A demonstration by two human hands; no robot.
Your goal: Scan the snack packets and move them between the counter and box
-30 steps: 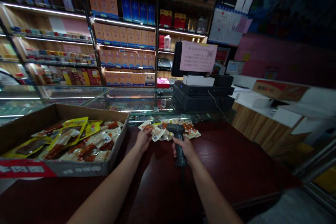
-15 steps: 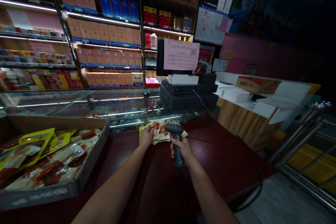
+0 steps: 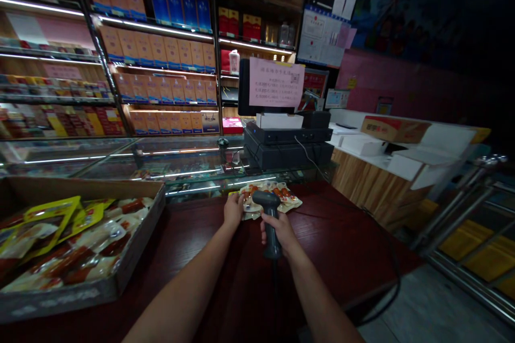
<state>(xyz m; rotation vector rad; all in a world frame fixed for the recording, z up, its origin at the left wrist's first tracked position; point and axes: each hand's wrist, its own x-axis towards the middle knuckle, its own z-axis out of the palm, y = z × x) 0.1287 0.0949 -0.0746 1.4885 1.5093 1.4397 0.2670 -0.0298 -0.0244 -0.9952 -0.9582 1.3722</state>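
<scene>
My right hand (image 3: pixel 284 231) is wrapped round the handle of a dark barcode scanner (image 3: pixel 272 241), its head pointing away from me over the packets. Several clear vacuum-sealed snack packets (image 3: pixel 287 194) with reddish-brown food inside lie at the far side of the dark red table. At their left end my left hand (image 3: pixel 234 211) grips the edge of a packet, with a bit of yellow packaging showing behind its fingers. The scanner head hides part of the packets.
A cardboard box (image 3: pixel 137 249) of similar packets, some yellow, stands on the left of the table (image 3: pixel 322 246). Beyond lie a glass display counter (image 3: pixel 177 144), a monitor with a pink sign (image 3: pixel 277 83) and black cash drawers (image 3: pixel 287 153). A metal railing (image 3: pixel 462 220) runs at right.
The snack packets have shifted to the right, and my left hand has moved right with them. Less of the yellow packaging shows. The scanner in my right hand has stayed nearly in place.
</scene>
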